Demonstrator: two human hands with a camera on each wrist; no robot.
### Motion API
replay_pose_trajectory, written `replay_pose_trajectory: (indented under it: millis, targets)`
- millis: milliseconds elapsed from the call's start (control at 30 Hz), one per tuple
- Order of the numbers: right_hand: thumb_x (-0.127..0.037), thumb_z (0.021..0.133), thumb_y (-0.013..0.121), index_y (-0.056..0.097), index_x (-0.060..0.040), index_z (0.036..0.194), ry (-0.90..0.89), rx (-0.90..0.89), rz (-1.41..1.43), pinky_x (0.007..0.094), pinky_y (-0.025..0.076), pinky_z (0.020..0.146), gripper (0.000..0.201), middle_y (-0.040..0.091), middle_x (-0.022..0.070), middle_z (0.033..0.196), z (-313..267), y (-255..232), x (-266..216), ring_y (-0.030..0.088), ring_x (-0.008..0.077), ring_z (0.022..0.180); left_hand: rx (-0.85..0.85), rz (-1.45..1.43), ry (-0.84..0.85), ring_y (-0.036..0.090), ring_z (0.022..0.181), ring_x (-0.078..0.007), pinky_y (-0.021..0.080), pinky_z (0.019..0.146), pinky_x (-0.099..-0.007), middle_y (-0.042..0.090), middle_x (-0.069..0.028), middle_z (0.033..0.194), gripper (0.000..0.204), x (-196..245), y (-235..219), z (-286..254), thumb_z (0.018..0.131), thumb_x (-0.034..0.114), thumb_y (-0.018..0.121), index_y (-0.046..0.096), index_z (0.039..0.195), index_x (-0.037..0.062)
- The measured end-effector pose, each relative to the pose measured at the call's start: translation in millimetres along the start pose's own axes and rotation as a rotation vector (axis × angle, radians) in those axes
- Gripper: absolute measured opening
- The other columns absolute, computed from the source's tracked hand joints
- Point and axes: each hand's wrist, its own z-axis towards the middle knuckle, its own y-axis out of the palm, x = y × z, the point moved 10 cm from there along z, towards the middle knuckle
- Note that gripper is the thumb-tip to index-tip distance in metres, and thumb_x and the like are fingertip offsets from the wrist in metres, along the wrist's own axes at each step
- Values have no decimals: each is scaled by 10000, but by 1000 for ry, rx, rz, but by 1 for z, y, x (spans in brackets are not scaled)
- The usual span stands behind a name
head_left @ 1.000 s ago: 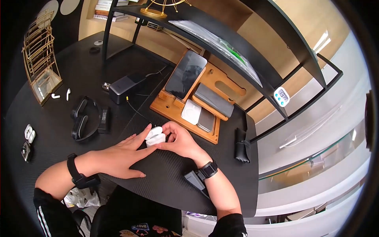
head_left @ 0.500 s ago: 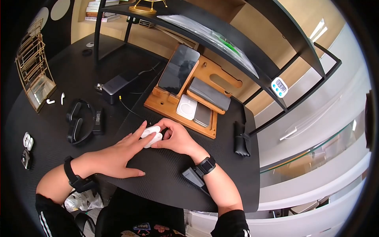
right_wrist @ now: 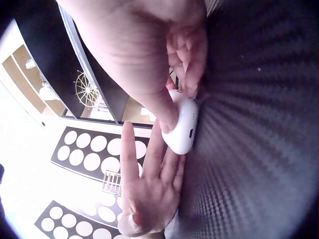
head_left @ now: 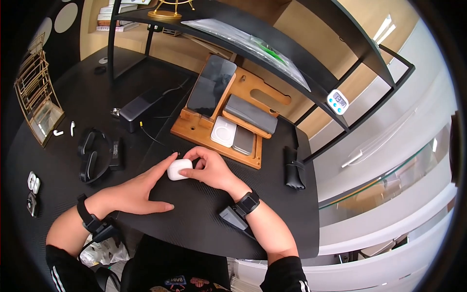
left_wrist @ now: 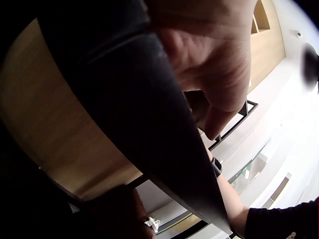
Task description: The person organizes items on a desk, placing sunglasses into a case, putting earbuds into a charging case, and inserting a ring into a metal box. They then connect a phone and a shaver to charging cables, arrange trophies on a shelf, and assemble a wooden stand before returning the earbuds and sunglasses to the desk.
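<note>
A white earbud case with its lid down sits at the front middle of the black desk. My right hand pinches it between thumb and fingers; in the right wrist view, the thumb lies across the case, whose small port shows. My left hand has its fingers straight, fingertips right at the case's left side and thumb spread away. Two loose white earbuds lie at the back left. The left wrist view shows mostly the left palm and a dark strap.
A wooden stand behind the hands holds a phone, a grey case and a white charging pad. Black headgear, a power bank, a second white case and a watch lie leftward. A glasses pouch lies right.
The earbud case was open in my hands; its lid is now shut. My left fingers have slid off its top to its side. The whole head view has shifted slightly.
</note>
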Motion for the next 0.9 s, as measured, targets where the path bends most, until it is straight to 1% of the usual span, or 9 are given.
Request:
replay_pose_trajectory:
  millis: [100, 167, 200, 267, 433, 533, 667, 800, 900]
  targets:
    - [-116, 764, 738, 571, -48, 997, -18, -15, 14, 155, 396, 552, 294, 594, 1, 875, -1, -1, -3, 501, 14, 656, 36, -69, -3, 182, 1381, -298, 184, 1111, -357, 141, -222, 1479, 994, -10, -2, 0, 764, 177, 713, 5, 1440, 10]
    - [-109, 778, 716, 532, -41, 1035, 78, -40, 101, 165, 417, 505, 323, 579, 5, 836, -4, -5, 2, 517, 28, 622, 56, -305, -34, 214, 1373, -253, 192, 1112, -375, 157, -172, 1486, 966, -16, -3, 0, 760, 33, 687, 19, 1456, 75]
    - [-106, 786, 706, 513, -37, 1054, 122, -54, 144, 169, 428, 482, 338, 572, 8, 816, -5, -7, 4, 524, 35, 605, 51, -301, -33, 214, 1373, -253, 192, 1112, -375, 157, -172, 1486, 966, -16, -1, 0, 760, 33, 687, 19, 1456, 75]
    - [-94, 801, 683, 504, -34, 1107, 151, -9, 89, 174, 435, 465, 360, 525, -11, 739, -12, -27, 3, 527, 41, 582, 63, -357, -61, 300, 1338, -265, 253, 1087, -368, 271, -198, 1433, 893, -20, -2, 0, 787, 59, 675, 77, 1449, 71]
    - [-127, 833, 652, 607, -22, 1072, 246, 160, 186, 176, 431, 464, 265, 592, 11, 749, -48, -90, 17, 522, 45, 547, 61, -395, -75, 339, 1313, -245, 280, 1076, -360, 353, -166, 1386, 798, -23, -2, 1, 805, -6, 626, 148, 1438, 81]
    - [-109, 836, 642, 598, -3, 1094, 271, 284, 417, 167, 469, 486, 283, 618, 17, 803, -75, -125, 40, 520, 31, 536, 60, -440, -89, 360, 1298, -224, 295, 1070, -352, 382, -140, 1366, 736, -24, -2, 2, 805, -59, 593, 208, 1419, 70]
    - [-91, 832, 631, 601, -9, 1041, 326, 427, 513, 168, 466, 462, 226, 606, 11, 751, -92, -168, 71, 516, 37, 508, 68, -448, -113, 396, 1269, -204, 321, 1058, -337, 427, -112, 1334, 634, -23, -2, 3, 804, -77, 575, 316, 1370, 42]
    - [-92, 829, 620, 573, -18, 1009, 330, 552, 549, 185, 487, 499, 201, 606, 26, 757, -101, -189, 102, 548, 56, 551, 61, -436, -113, 407, 1261, -211, 330, 1052, -333, 435, -124, 1329, 582, -24, -1, 3, 827, -20, 595, 340, 1349, 11]
    - [-78, 833, 598, 533, -5, 1046, 323, 671, 563, 224, 530, 555, 234, 619, 63, 818, -104, -191, 99, 602, 99, 620, 60, -431, -111, 413, 1256, -207, 333, 1048, -328, 444, -117, 1324, 557, -22, -1, 4, 824, -30, 590, 365, 1332, 5]
